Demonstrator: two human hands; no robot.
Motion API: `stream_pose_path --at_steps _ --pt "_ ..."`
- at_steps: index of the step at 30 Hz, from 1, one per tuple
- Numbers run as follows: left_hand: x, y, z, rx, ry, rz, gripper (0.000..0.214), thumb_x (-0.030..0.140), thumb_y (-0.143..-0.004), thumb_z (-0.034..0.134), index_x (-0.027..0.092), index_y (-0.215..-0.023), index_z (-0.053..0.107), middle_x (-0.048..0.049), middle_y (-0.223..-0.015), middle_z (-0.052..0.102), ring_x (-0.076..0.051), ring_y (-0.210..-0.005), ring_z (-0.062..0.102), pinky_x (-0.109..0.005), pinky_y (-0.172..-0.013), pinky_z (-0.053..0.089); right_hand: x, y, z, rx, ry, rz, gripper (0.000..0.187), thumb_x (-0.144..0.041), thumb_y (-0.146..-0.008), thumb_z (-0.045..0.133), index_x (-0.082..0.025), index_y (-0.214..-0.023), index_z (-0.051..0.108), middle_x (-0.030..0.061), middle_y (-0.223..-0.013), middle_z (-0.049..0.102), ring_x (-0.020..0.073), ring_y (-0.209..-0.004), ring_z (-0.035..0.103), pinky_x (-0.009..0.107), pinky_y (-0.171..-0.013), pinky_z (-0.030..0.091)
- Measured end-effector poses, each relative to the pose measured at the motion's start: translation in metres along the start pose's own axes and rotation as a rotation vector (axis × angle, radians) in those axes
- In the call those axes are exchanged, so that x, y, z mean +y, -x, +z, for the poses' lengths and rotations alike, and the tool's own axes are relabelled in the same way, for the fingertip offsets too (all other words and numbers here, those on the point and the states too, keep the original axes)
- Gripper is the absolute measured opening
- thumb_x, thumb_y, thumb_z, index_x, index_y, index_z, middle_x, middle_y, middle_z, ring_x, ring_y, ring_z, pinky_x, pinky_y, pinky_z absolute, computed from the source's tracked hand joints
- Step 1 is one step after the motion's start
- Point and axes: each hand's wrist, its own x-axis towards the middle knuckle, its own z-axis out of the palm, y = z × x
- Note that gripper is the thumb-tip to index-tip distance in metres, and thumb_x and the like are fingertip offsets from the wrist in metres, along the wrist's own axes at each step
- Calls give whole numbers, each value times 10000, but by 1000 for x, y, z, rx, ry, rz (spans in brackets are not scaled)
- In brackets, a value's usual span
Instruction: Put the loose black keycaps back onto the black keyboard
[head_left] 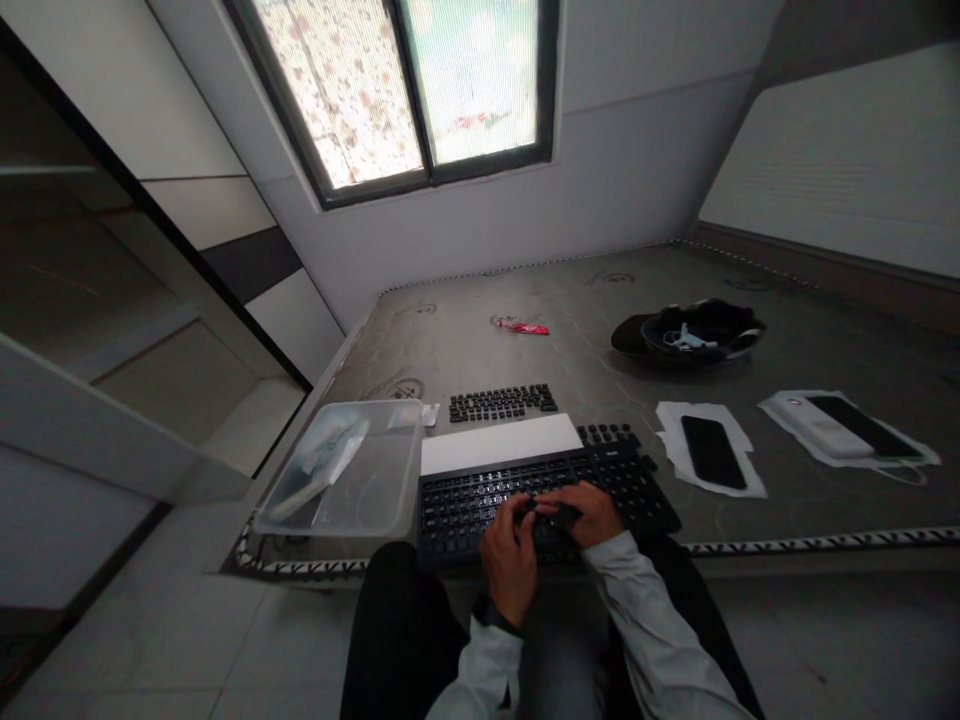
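Note:
A black keyboard lies across my lap and the front edge of the mattress, several of its keycaps off and the sockets bare. Over its middle my left hand is closed, thumb and fingertips pinched on something too small and dark to name. Close beside it, my right hand is closed around a dark object whose kind I cannot make out. Behind the keyboard, rows of loose black keycaps are laid out. More keycaps sit behind its right end. A white strip rests along its back edge.
Left stands a clear plastic bin holding a whitish packet. A red item lies farther back. Right are a dark cap, a phone on white cloth, and a white power bank beside another dark device.

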Motion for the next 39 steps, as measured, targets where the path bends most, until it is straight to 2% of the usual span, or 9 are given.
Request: stream_pose_path --at_steps 7,14,17,21,25,30,34,36,39 --pt "9 -5 -7 -16 52 -94 298 414 -909 487 217 -1089 619 -42 -932 690 -143 -700 604 -265 -693 485 -1 -1 -5 17 -35 47 204 -342 -903 562 -264 -894 750 26 -834 758 177 -711 685 303 -655 465" --pt "9 -18 -18 -90 315 -255 346 442 -884 522 181 -1094 608 -33 -900 656 -76 -566 536 -201 -555 451 -15 -4 -16 296 -57 266 346 -350 -936 472 -229 -731 723 36 -717 726 180 -637 631 303 -630 471" --pt "10 -22 -19 -74 339 -295 341 430 -835 590 169 -1052 611 -40 -912 651 -83 -595 559 -196 -543 466 -20 -7 -19 417 -77 400 382 -393 -930 479 -212 -676 698 36 -673 704 179 -621 618 299 -622 453" --pt "17 -26 -23 -52 300 -285 263 393 -795 635 173 -936 605 0 -793 624 -78 -570 545 -183 -535 447 -25 -11 -25 533 -143 557 445 -452 -922 474 -193 -618 670 16 -585 650 156 -544 575 281 -569 418" --pt "27 -33 -29 -89 214 -268 234 376 -782 648 177 -900 611 31 -685 599 -79 -534 537 -175 -511 417 -23 -12 -26 531 -186 574 454 -466 -918 468 -192 -610 659 16 -593 652 162 -566 586 280 -592 431" --pt "36 -47 -32 -108 121 -259 385 394 -797 626 190 -1124 639 -24 -837 692 -84 -514 569 -195 -491 450 -17 -11 -21 396 -188 471 365 -381 -911 508 -211 -636 679 22 -641 685 168 -602 621 279 -603 445" --pt "43 -74 -35 -131 -3 -203 375 413 -812 599 179 -1098 666 15 -598 649 -102 -448 562 -192 -440 426 -13 -10 -19 369 -200 400 320 -324 -908 517 -211 -658 682 20 -640 684 164 -600 623 276 -601 449" --pt "44 -97 -36 -138 -48 -135 345 400 -803 603 191 -1070 668 6 -681 688 -96 -446 573 -189 -438 430 -12 -9 -19 367 -211 393 314 -314 -910 514 -207 -662 675 19 -639 683 161 -597 622 271 -591 447" --pt "39 -140 -32 -176 -130 -3 270 342 -802 597 218 -1036 656 -13 -963 718 -73 -471 595 -192 -478 466 -12 -9 -19 367 -230 401 318 -311 -916 512 -204 -657 662 22 -639 680 160 -597 620 269 -598 446"
